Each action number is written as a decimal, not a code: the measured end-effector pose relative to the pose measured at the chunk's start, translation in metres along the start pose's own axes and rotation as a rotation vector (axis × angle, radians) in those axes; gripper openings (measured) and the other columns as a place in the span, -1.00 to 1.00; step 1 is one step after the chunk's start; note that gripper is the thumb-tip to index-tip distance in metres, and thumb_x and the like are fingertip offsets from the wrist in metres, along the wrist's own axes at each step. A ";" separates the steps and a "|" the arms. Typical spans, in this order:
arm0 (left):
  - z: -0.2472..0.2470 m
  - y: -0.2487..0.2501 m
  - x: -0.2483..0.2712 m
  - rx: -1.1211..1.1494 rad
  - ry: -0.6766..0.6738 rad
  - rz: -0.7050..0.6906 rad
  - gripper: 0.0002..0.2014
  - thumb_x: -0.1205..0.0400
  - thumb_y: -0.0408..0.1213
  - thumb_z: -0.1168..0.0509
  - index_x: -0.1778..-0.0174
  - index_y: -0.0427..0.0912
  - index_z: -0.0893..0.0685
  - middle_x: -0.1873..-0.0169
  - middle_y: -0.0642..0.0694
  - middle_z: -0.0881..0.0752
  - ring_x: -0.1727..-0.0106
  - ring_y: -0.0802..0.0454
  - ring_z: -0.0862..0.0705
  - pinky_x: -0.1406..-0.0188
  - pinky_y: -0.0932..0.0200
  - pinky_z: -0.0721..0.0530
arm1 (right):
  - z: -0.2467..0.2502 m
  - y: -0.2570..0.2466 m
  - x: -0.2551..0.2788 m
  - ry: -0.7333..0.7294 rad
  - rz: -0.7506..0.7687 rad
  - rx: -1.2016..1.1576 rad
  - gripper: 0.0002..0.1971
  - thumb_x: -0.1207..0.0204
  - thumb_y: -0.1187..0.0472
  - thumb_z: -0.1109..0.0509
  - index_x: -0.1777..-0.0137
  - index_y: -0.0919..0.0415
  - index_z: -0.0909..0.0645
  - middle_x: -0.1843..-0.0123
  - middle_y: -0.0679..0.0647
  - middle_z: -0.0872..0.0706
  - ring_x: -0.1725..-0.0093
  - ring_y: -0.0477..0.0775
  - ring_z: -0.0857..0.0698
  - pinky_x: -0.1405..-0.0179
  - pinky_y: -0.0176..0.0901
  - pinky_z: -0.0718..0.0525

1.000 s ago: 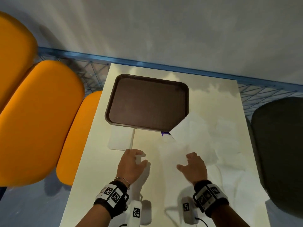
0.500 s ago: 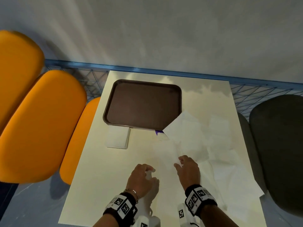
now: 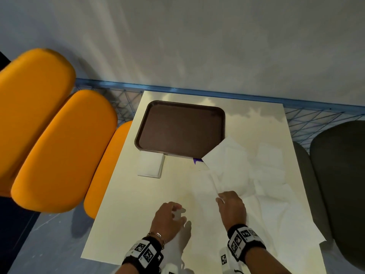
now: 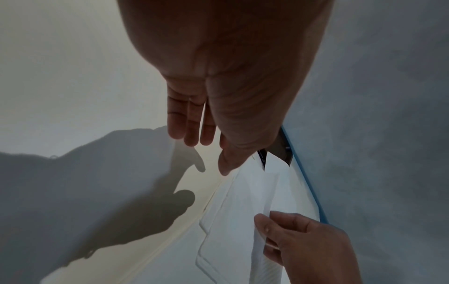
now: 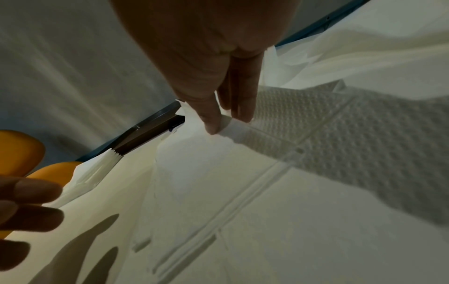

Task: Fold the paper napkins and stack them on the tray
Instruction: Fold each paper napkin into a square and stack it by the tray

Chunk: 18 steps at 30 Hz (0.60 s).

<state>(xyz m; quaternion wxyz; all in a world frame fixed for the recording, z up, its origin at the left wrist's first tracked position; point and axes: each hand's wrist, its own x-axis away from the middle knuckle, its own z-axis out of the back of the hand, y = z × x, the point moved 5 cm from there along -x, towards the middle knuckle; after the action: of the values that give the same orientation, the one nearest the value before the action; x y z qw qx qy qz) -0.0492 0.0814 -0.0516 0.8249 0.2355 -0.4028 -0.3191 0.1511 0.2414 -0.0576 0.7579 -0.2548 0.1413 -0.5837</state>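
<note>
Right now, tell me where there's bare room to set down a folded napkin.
The brown tray is bare except its near right corner, overlapped by loose napkins. Bare table lies left of the left hand, below the folded stack. The right side is crowded where the right hand pinches a napkin.

Embossed paper napkin point(image 5: 340, 119), glossy table point(image 3: 122, 204)

Tray point(image 3: 178, 131) corner under napkin point(image 3: 233, 161)
</note>
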 end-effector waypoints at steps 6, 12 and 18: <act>0.011 0.010 0.004 0.049 0.066 0.002 -0.68 -0.54 -0.08 -0.59 -0.13 0.22 -0.65 -0.17 0.13 -0.71 -0.02 0.27 -0.72 0.17 0.54 -0.55 | 0.016 -0.007 0.002 -0.025 -0.038 -0.104 -0.86 -0.47 0.29 -0.72 0.22 0.08 -0.82 0.17 -0.05 -0.79 0.13 0.06 -0.75 0.11 -0.11 -0.69; 0.037 0.053 0.012 0.132 0.126 -0.243 -0.07 -0.31 0.21 -0.72 -0.59 0.28 -0.45 -0.50 0.28 -0.51 -0.40 0.26 -0.57 -0.24 0.33 -0.56 | 0.079 -0.051 0.006 -0.315 0.000 -0.371 -0.89 -0.51 0.19 -0.71 0.16 0.01 -0.84 0.27 -0.18 -0.84 0.26 -0.30 -0.78 0.17 -0.47 -0.66; 0.066 0.129 0.017 0.067 -0.098 -0.452 0.29 -0.12 0.33 -0.77 -0.75 0.31 -0.23 -0.56 0.42 -0.53 -0.61 0.38 -0.41 -0.54 0.21 -0.38 | 0.148 -0.084 0.016 -0.629 0.165 -0.397 -0.87 -0.48 0.06 -0.74 0.06 -0.13 -0.86 0.13 -0.17 -0.87 0.14 -0.17 -0.81 0.05 -0.33 -0.74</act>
<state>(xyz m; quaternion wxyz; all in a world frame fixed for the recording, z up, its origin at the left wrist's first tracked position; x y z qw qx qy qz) -0.0515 0.1487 0.0781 0.7037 0.3310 -0.3898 -0.4933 0.1630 0.2425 0.1130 0.7445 -0.5513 0.0321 -0.3752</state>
